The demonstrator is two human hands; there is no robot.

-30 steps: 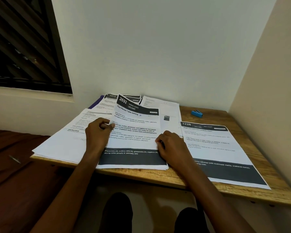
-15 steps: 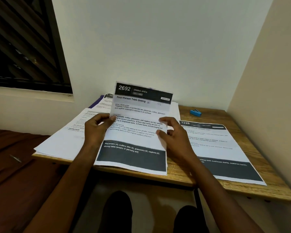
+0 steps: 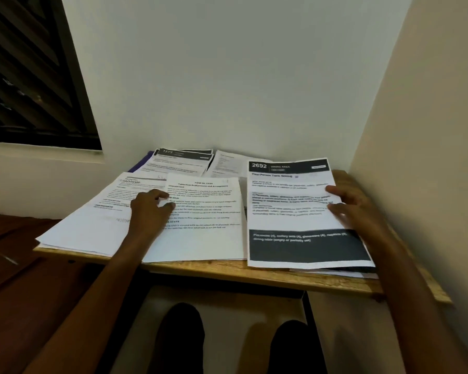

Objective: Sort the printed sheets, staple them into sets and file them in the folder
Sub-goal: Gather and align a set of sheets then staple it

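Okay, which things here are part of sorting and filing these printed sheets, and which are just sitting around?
Part of the job:
sheet 2692, held by the right hand
middle sheet under the left hand
left stack
back sheets

Just there:
table
window

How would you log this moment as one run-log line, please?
phase: sorting | right hand: holds sheet 2692 at right of table | left hand: rests on middle stack
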